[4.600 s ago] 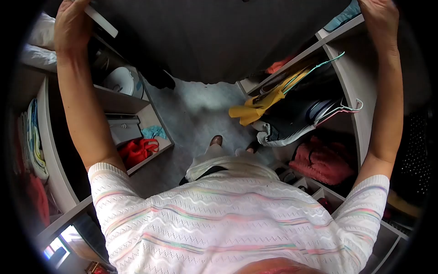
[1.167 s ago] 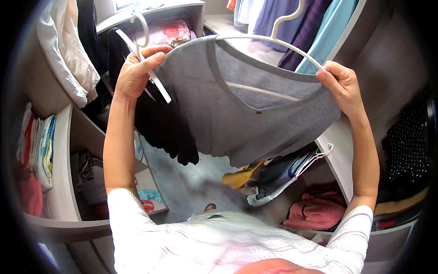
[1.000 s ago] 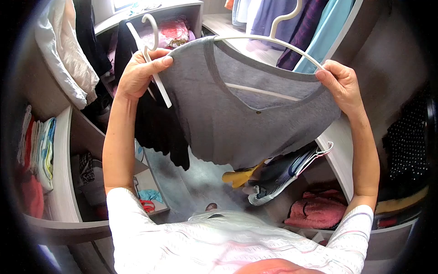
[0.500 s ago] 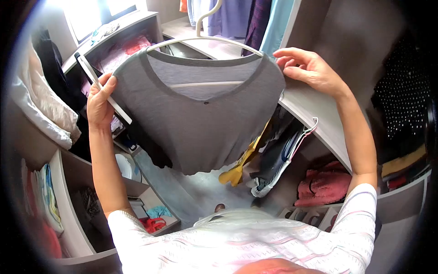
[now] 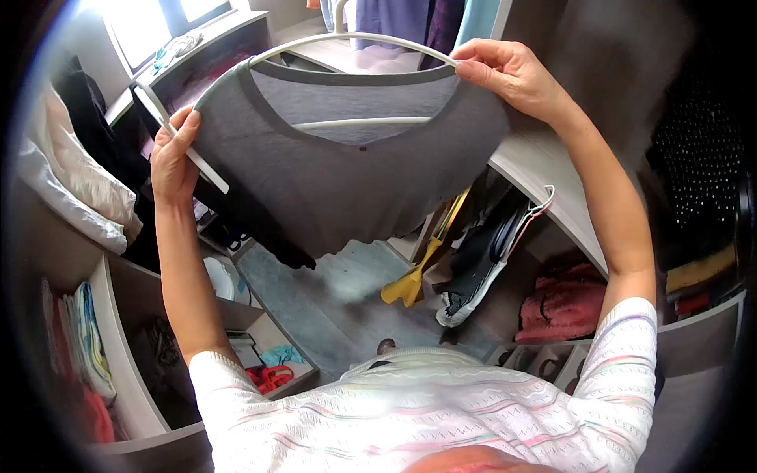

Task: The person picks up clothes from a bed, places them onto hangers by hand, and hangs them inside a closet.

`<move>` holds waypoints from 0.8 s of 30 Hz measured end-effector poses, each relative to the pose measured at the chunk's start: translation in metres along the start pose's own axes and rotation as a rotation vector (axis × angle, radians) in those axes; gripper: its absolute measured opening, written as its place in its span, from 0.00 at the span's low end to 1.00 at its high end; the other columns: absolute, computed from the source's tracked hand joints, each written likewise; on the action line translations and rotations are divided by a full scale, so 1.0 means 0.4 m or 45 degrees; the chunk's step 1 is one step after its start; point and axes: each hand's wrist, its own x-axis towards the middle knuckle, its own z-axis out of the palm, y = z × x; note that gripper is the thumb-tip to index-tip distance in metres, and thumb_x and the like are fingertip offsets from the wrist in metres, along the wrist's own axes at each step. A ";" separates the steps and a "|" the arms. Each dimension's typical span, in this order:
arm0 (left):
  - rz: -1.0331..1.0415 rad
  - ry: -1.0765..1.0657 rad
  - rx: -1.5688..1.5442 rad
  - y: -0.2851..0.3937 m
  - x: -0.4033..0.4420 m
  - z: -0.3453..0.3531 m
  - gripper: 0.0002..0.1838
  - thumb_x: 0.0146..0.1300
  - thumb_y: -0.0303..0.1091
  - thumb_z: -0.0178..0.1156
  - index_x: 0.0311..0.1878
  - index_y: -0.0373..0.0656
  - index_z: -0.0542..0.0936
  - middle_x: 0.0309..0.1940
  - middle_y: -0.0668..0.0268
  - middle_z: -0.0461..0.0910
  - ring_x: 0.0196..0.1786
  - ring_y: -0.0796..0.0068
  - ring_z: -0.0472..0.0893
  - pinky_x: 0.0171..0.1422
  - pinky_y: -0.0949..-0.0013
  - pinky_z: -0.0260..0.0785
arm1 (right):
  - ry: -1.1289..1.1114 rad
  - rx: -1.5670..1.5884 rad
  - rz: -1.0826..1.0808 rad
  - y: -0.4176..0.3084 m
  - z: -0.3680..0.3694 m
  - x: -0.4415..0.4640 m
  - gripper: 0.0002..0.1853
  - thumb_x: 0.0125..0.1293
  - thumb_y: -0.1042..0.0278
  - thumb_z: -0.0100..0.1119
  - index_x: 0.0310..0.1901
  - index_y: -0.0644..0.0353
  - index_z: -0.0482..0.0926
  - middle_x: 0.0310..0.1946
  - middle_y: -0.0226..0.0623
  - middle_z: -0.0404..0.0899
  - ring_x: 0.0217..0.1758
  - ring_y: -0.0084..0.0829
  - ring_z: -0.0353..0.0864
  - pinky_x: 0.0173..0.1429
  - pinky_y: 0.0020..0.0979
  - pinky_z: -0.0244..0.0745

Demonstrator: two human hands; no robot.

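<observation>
A grey V-neck shirt [image 5: 355, 189] hangs on a white clothes hanger [image 5: 378, 37], held up in front of me. My left hand [image 5: 175, 154] is closed at the shirt's left shoulder. A white bar [image 5: 206, 173] also passes through that hand, with dark cloth [image 5: 272, 236] hanging below and behind the shirt. At the other shoulder, my right hand [image 5: 512, 75] pinches the hanger's arm where the neckline meets it; its fingertips partly cover the cloth there.
Hanging clothes [image 5: 79, 173] line the left, near a window [image 5: 150, 31]. Below are open compartments with folded clothes [image 5: 95, 339] and a red item [image 5: 272, 378]. To the right are a wooden shelf [image 5: 552, 189], a yellow item [image 5: 406, 285], hung trousers [image 5: 477, 276] and pink cloth [image 5: 560, 307].
My right hand has moved up and inward, its fingers closing on the hanger's arm. Shirt and hanger have risen, and the hem shows more of the floor. My left hand has risen slightly.
</observation>
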 end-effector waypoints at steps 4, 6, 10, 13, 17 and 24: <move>-0.001 -0.036 0.007 0.004 0.009 -0.008 0.14 0.59 0.33 0.57 0.44 0.33 0.75 0.36 0.66 0.78 0.38 0.80 0.76 0.45 0.78 0.67 | 0.035 -0.151 -0.039 -0.089 0.008 -0.006 0.14 0.61 0.55 0.56 0.29 0.58 0.79 0.15 0.24 0.68 0.19 0.14 0.64 0.23 0.18 0.59; -0.019 -0.025 0.045 0.006 0.018 -0.006 0.15 0.59 0.35 0.57 0.44 0.34 0.75 0.35 0.66 0.77 0.38 0.79 0.76 0.45 0.77 0.66 | 0.026 -0.256 0.009 -0.125 -0.002 -0.013 0.13 0.62 0.57 0.55 0.28 0.58 0.77 0.15 0.22 0.65 0.19 0.13 0.60 0.22 0.18 0.56; 0.091 -0.063 0.079 0.009 0.036 0.014 0.17 0.57 0.36 0.59 0.46 0.34 0.76 0.37 0.65 0.79 0.40 0.79 0.76 0.45 0.77 0.66 | 0.151 -0.186 -0.063 -0.141 -0.041 -0.019 0.12 0.63 0.60 0.53 0.28 0.58 0.75 0.15 0.19 0.61 0.18 0.12 0.56 0.21 0.17 0.51; 0.136 -0.073 -0.048 0.003 0.049 0.019 0.20 0.57 0.35 0.59 0.50 0.35 0.75 0.39 0.62 0.80 0.41 0.78 0.77 0.43 0.75 0.68 | 0.243 -0.221 -0.083 -0.167 -0.103 -0.025 0.12 0.64 0.61 0.52 0.27 0.58 0.75 0.17 0.16 0.60 0.19 0.10 0.54 0.21 0.15 0.48; 0.057 -0.038 -0.036 -0.036 0.048 -0.005 0.24 0.55 0.37 0.59 0.53 0.34 0.71 0.43 0.57 0.77 0.45 0.68 0.77 0.47 0.67 0.70 | 0.288 -0.279 0.027 -0.218 -0.224 -0.065 0.11 0.65 0.60 0.52 0.27 0.55 0.74 0.16 0.15 0.59 0.19 0.09 0.53 0.22 0.14 0.46; -0.055 -0.035 -0.289 -0.110 0.026 -0.004 0.20 0.56 0.30 0.58 0.51 0.32 0.72 0.41 0.58 0.78 0.43 0.70 0.77 0.41 0.73 0.71 | 0.405 -0.630 0.203 -0.379 -0.444 -0.130 0.14 0.65 0.54 0.50 0.27 0.52 0.74 0.16 0.14 0.61 0.19 0.09 0.57 0.25 0.12 0.52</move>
